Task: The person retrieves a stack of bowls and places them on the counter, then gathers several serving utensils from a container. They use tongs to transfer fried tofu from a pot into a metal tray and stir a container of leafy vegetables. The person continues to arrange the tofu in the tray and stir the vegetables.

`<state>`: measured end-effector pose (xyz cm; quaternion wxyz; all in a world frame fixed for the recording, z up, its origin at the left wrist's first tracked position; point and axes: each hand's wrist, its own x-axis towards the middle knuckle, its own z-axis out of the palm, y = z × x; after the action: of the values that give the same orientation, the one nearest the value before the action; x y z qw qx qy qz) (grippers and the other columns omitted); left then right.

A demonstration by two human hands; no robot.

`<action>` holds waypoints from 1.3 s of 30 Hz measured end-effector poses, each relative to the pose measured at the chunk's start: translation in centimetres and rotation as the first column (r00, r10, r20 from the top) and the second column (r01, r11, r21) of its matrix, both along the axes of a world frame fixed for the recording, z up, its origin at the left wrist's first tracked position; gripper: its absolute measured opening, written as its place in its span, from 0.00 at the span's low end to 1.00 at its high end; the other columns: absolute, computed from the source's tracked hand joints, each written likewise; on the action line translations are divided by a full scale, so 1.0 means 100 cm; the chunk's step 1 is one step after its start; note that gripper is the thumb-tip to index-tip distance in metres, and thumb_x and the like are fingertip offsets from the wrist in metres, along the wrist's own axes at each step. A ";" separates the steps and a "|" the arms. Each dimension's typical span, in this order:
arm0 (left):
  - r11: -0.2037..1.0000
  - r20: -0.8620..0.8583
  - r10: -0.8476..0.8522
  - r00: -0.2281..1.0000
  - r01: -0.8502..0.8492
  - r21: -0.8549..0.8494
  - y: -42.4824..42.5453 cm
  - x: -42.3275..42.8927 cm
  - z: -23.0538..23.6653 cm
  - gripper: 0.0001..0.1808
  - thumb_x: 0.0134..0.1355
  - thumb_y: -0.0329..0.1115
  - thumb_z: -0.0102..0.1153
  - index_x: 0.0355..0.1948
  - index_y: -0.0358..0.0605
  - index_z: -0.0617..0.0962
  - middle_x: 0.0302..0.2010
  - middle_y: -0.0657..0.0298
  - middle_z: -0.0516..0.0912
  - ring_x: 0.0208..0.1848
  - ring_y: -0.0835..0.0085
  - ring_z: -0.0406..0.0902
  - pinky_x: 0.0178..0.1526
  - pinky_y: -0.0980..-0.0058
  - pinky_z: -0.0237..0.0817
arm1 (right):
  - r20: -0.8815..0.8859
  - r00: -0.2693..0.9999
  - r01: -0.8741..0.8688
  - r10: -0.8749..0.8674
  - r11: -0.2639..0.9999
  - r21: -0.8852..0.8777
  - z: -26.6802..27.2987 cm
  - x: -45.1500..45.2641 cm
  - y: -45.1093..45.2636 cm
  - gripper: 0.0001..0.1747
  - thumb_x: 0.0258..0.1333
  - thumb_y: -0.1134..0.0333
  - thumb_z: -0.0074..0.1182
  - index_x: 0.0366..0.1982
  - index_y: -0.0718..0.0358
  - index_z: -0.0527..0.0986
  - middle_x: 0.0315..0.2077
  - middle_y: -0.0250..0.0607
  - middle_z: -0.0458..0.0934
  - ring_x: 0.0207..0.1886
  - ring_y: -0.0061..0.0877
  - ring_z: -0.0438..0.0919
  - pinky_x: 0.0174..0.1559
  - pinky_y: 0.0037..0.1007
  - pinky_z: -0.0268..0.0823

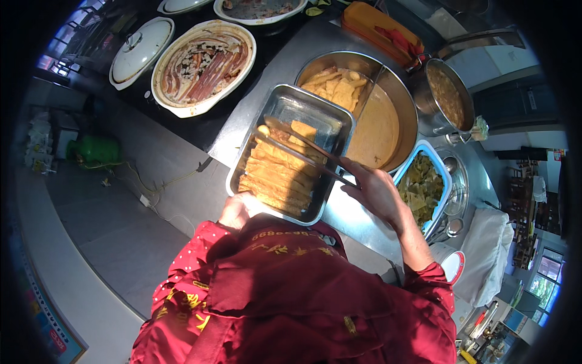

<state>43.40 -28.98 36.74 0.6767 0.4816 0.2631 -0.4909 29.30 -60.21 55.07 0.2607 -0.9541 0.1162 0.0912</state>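
My left hand [237,210] grips the near left corner of a rectangular stainless steel tray [334,119]. Rows of golden-brown folded tofu strips [277,177] fill its near part, while bare metal shows at its far end. Metal tongs [313,164] are held in my right hand [379,193]. Their tips are over the far left of the strips, by a dark brown piece and a small pale round piece; whether they pinch anything I cannot tell. Behind the tray stands a large divided steel pot [404,113], with yellowish tofu pieces [338,91] on one side and brown broth [375,132] on the other.
A blue-rimmed tub [444,170] of chopped greens stands right of the pot, near ladles. Behind is a smaller stew pot [420,98]. White casserole dishes [182,109], one holding sliced meat, sit at upper left. A white cloth [484,255] and stacked bowls [452,266] lie right.
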 end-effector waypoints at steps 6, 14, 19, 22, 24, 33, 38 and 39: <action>0.998 -0.104 -0.060 0.993 0.060 -0.011 0.011 0.005 -0.035 0.07 0.61 0.31 0.49 0.36 0.37 0.74 0.29 0.57 0.78 0.33 0.62 0.79 0.39 0.59 0.76 | 0.042 0.937 -0.331 0.346 0.921 -0.207 0.019 0.040 -0.017 0.35 0.51 0.62 0.62 0.62 0.57 0.67 0.33 0.50 0.81 0.39 0.45 0.81 0.41 0.40 0.73; 0.992 0.008 -0.080 0.997 0.081 -0.100 0.014 0.027 -0.062 0.07 0.57 0.23 0.52 0.38 0.36 0.75 0.35 0.53 0.82 0.38 0.57 0.83 0.48 0.56 0.78 | -0.214 0.905 -0.407 0.368 0.895 -0.181 0.072 0.102 -0.017 0.25 0.48 0.62 0.61 0.50 0.62 0.75 0.35 0.54 0.82 0.43 0.46 0.81 0.46 0.44 0.72; 0.993 0.038 -0.055 0.998 0.059 -0.099 0.011 0.032 -0.055 0.05 0.57 0.23 0.53 0.35 0.33 0.75 0.32 0.52 0.81 0.34 0.56 0.84 0.41 0.58 0.81 | -0.234 0.900 -0.406 0.368 0.902 -0.147 0.084 0.096 -0.014 0.24 0.49 0.63 0.60 0.51 0.59 0.75 0.36 0.54 0.82 0.45 0.46 0.80 0.50 0.45 0.71; 0.999 0.139 -0.030 0.990 0.036 -0.041 0.008 0.031 -0.048 0.01 0.56 0.22 0.54 0.31 0.35 0.76 0.28 0.55 0.80 0.30 0.59 0.83 0.39 0.56 0.81 | -0.284 0.895 -0.400 0.344 0.901 -0.171 0.082 0.097 -0.016 0.26 0.50 0.61 0.61 0.53 0.58 0.75 0.36 0.53 0.82 0.46 0.46 0.80 0.50 0.45 0.70; 0.999 0.138 -0.002 0.990 0.009 -0.050 0.006 0.033 -0.046 0.02 0.55 0.22 0.55 0.31 0.37 0.76 0.26 0.57 0.79 0.28 0.61 0.82 0.37 0.57 0.81 | -0.228 0.916 -0.374 0.330 0.908 -0.190 0.077 0.099 -0.017 0.27 0.50 0.58 0.62 0.53 0.57 0.74 0.37 0.54 0.82 0.45 0.47 0.80 0.50 0.46 0.70; 0.993 0.128 -0.087 0.988 0.096 -0.071 0.006 0.045 -0.035 0.06 0.60 0.29 0.50 0.28 0.43 0.77 0.27 0.60 0.79 0.25 0.69 0.77 0.33 0.66 0.77 | -0.134 0.929 -0.365 0.346 0.916 -0.168 0.069 0.080 -0.025 0.30 0.48 0.62 0.62 0.55 0.60 0.74 0.31 0.56 0.81 0.39 0.48 0.81 0.44 0.45 0.73; 0.994 0.150 -0.104 0.983 0.106 -0.005 0.002 0.048 -0.007 0.03 0.57 0.27 0.54 0.31 0.40 0.77 0.28 0.60 0.79 0.30 0.63 0.83 0.33 0.67 0.78 | -0.284 0.927 -0.297 0.245 0.942 -0.158 0.080 0.076 -0.018 0.31 0.49 0.63 0.62 0.57 0.61 0.72 0.30 0.55 0.82 0.40 0.46 0.82 0.47 0.43 0.72; 0.995 0.150 -0.105 0.983 0.104 0.014 0.001 0.048 -0.004 0.03 0.57 0.27 0.55 0.32 0.39 0.77 0.28 0.59 0.79 0.30 0.63 0.83 0.33 0.67 0.78 | -0.272 0.929 -0.298 0.250 0.943 -0.151 0.081 0.075 -0.017 0.31 0.49 0.63 0.62 0.57 0.61 0.72 0.30 0.55 0.82 0.40 0.46 0.82 0.47 0.43 0.72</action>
<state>48.17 -28.89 36.35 0.6666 0.5322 0.1871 -0.4871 36.81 -61.87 63.20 0.1369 -0.9623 0.0212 0.2342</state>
